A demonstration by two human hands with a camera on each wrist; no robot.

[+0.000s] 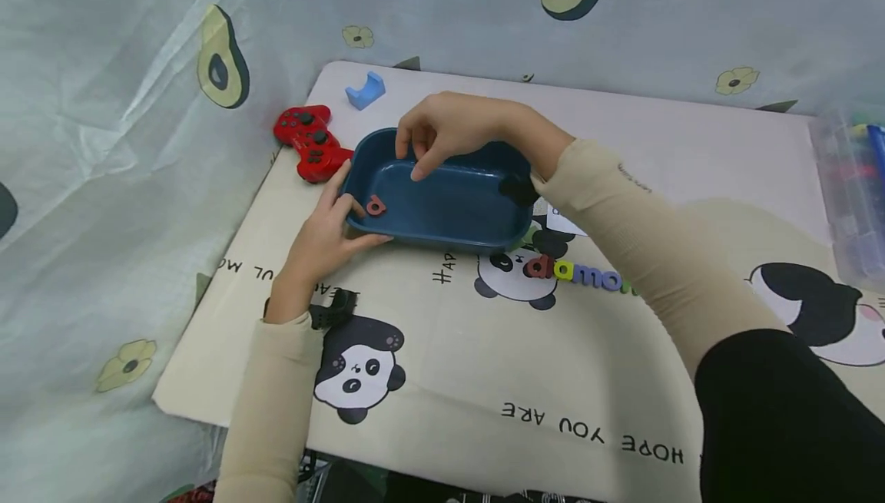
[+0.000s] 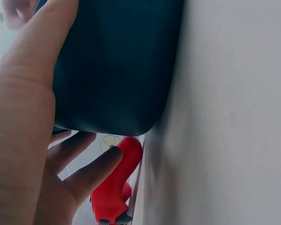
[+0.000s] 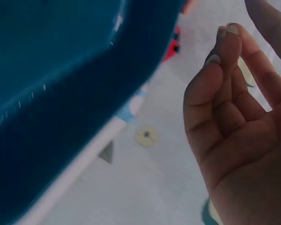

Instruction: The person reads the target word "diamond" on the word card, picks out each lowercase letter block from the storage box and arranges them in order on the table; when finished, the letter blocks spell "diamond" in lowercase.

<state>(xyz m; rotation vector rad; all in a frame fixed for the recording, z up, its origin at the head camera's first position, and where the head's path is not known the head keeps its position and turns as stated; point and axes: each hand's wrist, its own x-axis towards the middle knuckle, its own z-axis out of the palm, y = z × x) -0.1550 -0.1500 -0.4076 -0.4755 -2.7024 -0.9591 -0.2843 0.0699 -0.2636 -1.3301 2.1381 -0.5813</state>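
Note:
A deep blue plastic tray (image 1: pixel 449 215) stands on the table. My left hand (image 1: pixel 321 234) grips its near left corner, the thumb along the front wall and fingers at the rim; in the left wrist view the tray wall (image 2: pixel 117 70) shows beside the thumb. Inside the tray, close to those fingers, lies a small reddish letter (image 1: pixel 376 206). Over the tray's far side hangs my right hand (image 1: pixel 449 127), its fingers loosely bent downward. In the right wrist view, nothing shows between that hand's (image 3: pixel 239 108) thumb and fingers.
A red game controller (image 1: pixel 314 142) lies left of the tray, with a light blue curved block (image 1: pixel 366 91) behind it. Colourful letters (image 1: pixel 588 276) form a row in front, partly hidden by the right sleeve. A clear plastic box (image 1: pixel 853 203) stands far right.

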